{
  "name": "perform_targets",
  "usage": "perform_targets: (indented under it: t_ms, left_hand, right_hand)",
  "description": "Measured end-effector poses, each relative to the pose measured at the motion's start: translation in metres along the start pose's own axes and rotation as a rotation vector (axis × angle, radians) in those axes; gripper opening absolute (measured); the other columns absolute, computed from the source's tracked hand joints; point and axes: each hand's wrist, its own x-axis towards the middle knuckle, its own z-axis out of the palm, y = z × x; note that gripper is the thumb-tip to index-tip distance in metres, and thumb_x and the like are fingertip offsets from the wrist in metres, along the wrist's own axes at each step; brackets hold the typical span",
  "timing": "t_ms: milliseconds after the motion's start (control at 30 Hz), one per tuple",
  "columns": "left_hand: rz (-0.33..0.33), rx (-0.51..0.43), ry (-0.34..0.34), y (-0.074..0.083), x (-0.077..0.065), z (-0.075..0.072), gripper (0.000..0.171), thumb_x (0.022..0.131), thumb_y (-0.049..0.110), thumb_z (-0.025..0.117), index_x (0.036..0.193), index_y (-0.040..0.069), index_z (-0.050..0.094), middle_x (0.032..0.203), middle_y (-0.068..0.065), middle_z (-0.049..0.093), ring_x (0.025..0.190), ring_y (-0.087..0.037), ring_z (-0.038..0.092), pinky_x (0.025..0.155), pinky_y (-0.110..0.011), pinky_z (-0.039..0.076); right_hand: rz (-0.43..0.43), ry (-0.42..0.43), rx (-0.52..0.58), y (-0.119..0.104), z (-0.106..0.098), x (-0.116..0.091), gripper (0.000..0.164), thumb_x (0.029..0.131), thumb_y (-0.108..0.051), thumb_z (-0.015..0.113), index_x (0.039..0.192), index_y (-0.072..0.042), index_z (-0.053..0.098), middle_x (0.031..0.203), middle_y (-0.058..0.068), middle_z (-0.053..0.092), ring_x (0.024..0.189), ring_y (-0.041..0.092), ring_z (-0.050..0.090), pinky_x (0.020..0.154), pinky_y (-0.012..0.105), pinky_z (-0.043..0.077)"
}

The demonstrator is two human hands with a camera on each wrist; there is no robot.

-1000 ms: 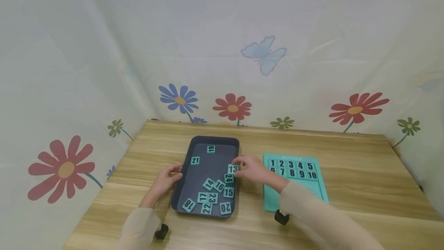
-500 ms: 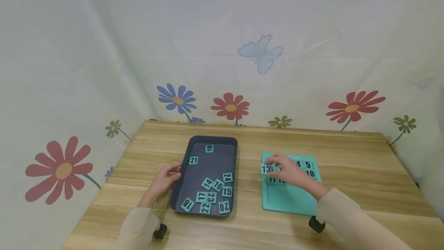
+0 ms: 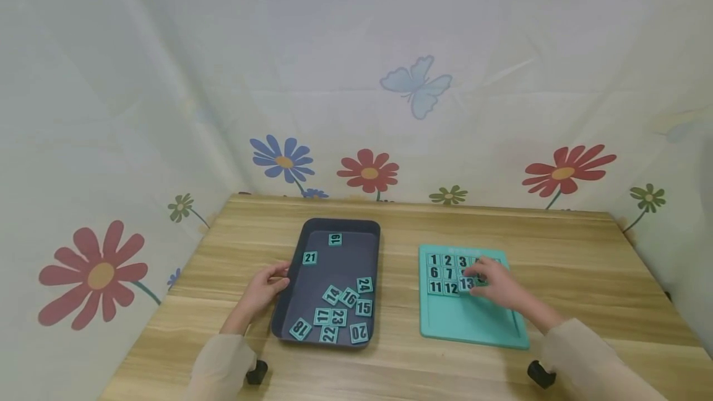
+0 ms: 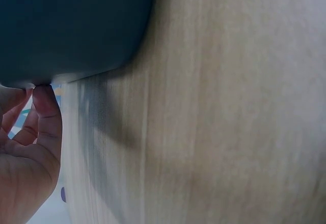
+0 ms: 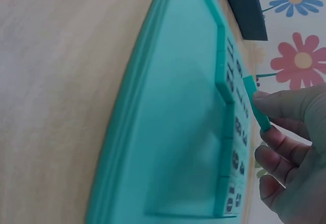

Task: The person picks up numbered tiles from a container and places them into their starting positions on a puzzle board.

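Observation:
My right hand (image 3: 498, 283) pinches a turquoise number tile marked 13 (image 3: 466, 283) between thumb and fingers. In the right wrist view the tile (image 5: 256, 104) stands edge-on, tilted close over the turquoise number board (image 5: 178, 102). Rows of tiles from 1 to 12 lie in the board's upper part, some hidden behind the hand. At the left, my left hand (image 3: 264, 293) touches the outer side of the dark tray (image 3: 328, 224) with relaxed fingers. In the left wrist view its thumb and fingertips (image 4: 45, 98) rest against the tray's wall.
Several loose number tiles lie in the tray, turned various ways; 19 (image 3: 335, 239) and 21 (image 3: 309, 258) are toward its far end, the others nearer. Tray and board stand apart on a wooden table (image 3: 401, 357). A flower-printed cloth (image 3: 312, 79) hangs behind.
My right hand has carried the 13 tile from the tray rightward to the board, beside tile 12. The left hand has stayed at the tray's side. The view has shifted slightly.

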Motion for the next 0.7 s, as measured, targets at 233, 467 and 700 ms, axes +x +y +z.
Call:
perform_targets:
  t_ms: [233,467,700]
  left_hand:
    - [-0.001,-0.029,0.002,-0.003,0.001,0.000,0.040,0.087,0.006,0.050,0.127,0.001,0.044,0.115,-0.022,0.050,0.101,-0.030,0.055,0.072,-0.033,0.051]
    - [-0.009,-0.021,0.000,-0.004,0.002,0.001,0.041,0.087,0.006,0.049,0.127,0.003,0.044,0.115,-0.021,0.050,0.101,-0.029,0.056,0.073,-0.032,0.051]
    - [-0.007,-0.018,-0.006,-0.005,0.003,0.000,0.041,0.087,0.006,0.050,0.127,0.003,0.044,0.115,-0.021,0.050,0.101,-0.028,0.056,0.073,-0.032,0.051]
  right_hand:
    - [0.030,-0.016,-0.034,0.010,0.008,-0.004,0.029,0.072,-0.009,0.067,0.100,-0.006,0.063,0.094,0.004,0.057,0.089,0.021,0.053,0.076,0.039,0.047]
    - [0.025,0.011,-0.074,0.014,0.017,-0.002,0.028,0.070,-0.012,0.068,0.098,-0.009,0.064,0.094,0.003,0.057,0.089,0.021,0.053,0.078,0.042,0.046]
    - [0.033,0.028,-0.129,0.012,0.020,-0.001,0.031,0.068,-0.015,0.070,0.098,-0.009,0.064,0.091,0.002,0.056,0.087,0.019,0.051,0.075,0.039,0.046]
